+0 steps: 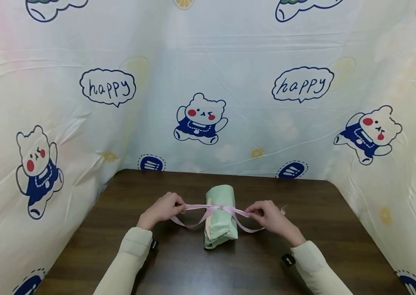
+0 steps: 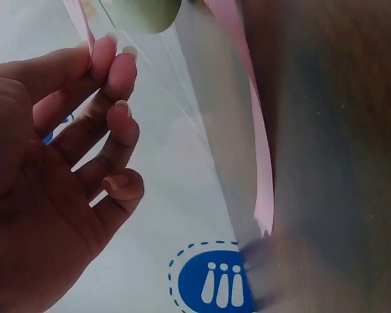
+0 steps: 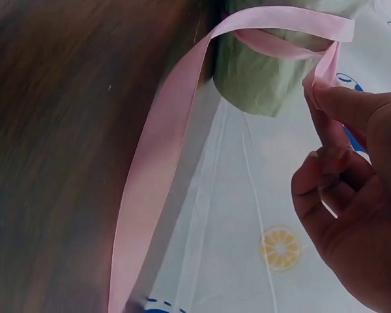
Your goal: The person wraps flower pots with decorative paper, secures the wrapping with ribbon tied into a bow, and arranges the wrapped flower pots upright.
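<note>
A package wrapped in light green paper (image 1: 222, 227) lies lengthwise on the table, with a pink ribbon (image 1: 219, 207) tied round its middle in a bow. To its left, my left hand (image 1: 163, 209) pinches one bow loop between thumb and index finger, drawing it out sideways. On the other side my right hand (image 1: 271, 217) pinches the opposite loop in the same way. Both loops stretch nearly straight from the knot. The ribbon's loose tails droop below the hands; one frayed ribbon end (image 2: 264, 218) hangs free in the left wrist view.
The dark brown wooden table (image 1: 193, 270) extends around the package. A pale printed curtain (image 1: 208, 65) with cartoon bears and "happy" bubbles encloses the back and both sides. A black wrist strap piece (image 1: 288, 259) shows under the right sleeve.
</note>
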Available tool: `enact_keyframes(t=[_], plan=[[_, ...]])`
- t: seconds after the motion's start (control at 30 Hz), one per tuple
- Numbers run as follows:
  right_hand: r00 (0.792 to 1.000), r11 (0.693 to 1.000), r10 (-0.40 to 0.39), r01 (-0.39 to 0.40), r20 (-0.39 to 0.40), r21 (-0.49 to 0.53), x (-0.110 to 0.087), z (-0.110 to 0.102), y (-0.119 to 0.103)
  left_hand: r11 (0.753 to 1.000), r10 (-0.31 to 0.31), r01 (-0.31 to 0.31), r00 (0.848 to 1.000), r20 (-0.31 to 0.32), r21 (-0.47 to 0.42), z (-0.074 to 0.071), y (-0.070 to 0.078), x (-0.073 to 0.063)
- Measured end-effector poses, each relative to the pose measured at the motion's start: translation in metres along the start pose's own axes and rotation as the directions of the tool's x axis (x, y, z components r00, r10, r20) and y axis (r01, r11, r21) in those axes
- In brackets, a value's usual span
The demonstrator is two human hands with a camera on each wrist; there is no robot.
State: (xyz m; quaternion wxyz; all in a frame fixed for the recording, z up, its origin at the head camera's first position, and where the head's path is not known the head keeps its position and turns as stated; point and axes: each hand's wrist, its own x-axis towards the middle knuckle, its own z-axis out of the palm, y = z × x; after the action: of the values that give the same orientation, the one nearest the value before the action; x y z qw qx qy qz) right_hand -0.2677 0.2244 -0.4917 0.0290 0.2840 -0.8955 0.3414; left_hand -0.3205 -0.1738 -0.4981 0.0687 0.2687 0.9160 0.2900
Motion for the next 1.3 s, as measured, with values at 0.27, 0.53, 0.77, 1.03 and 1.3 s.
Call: enact_keyframes(t=[0.27, 0.53, 0.77, 1.03, 1.3], plan=[[0.999, 0.999, 0.037, -0.037, 0.039, 0.01, -0.002, -0.004, 0.0, 0.997, 0.078, -0.077, 0.997, 0.021, -0.025, 0.0, -0.011, 0.003], [0.997, 0.998, 0.057, -0.058, 0.045, 0.017, -0.006, -0.006, 0.0, 0.993, 0.103, -0.102, 0.994, 0.02, -0.064, 0.003, -0.011, -0.001], [0.993, 0.998, 0.043, -0.047, 0.105, 0.038, -0.009, -0.003, -0.009, 0.999, 0.004, -0.006, 0.999, -0.043, -0.044, 0.008, -0.005, -0.004], [0.993, 0.997, 0.053, -0.058, 0.105, 0.047, -0.007, -0.002, -0.014, 0.989, 0.041, -0.051, 0.996, -0.077, -0.139, 0.017, 0.0, -0.004], [0.958, 0.958, 0.278, -0.282, 0.075, 0.053, 0.011, 0.009, -0.019, 0.983, 0.062, -0.061, 0.998, 0.004, -0.174, 0.025, 0.017, 0.009]])
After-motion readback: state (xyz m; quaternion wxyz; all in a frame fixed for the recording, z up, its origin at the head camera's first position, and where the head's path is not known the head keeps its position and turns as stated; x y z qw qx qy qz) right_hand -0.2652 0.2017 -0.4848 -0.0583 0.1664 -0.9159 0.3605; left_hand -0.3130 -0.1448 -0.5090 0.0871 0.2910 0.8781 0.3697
